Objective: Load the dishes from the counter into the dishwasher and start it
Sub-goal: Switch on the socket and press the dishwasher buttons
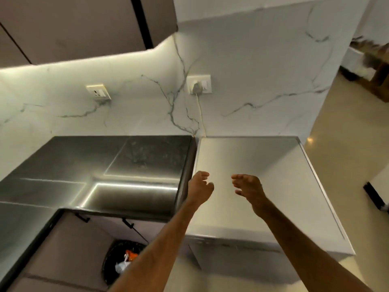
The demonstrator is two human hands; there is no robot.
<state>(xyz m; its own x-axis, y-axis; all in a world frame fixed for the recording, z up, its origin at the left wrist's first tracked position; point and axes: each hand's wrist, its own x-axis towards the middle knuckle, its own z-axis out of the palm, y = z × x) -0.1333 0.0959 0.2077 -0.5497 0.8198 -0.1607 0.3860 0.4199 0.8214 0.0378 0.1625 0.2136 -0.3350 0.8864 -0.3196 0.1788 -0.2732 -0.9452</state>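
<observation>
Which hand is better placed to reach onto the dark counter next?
Probably left: the left hand hovers beside the dark glossy counter; the right hand hangs farther, over the silver dishwasher.

A round black waste bin (117, 252) is holding rubbish at lower left; a grey plug (196, 87) is sitting in a cream wall socket (205, 82), upper centre.

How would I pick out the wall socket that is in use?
Look at the white marble wall behind the dark counter. The one in use is the right-hand socket, above the seam between the counter and the silver-topped appliance. Unlike the empty left socket, it carries a grey plug with a white cord hanging down.
</observation>
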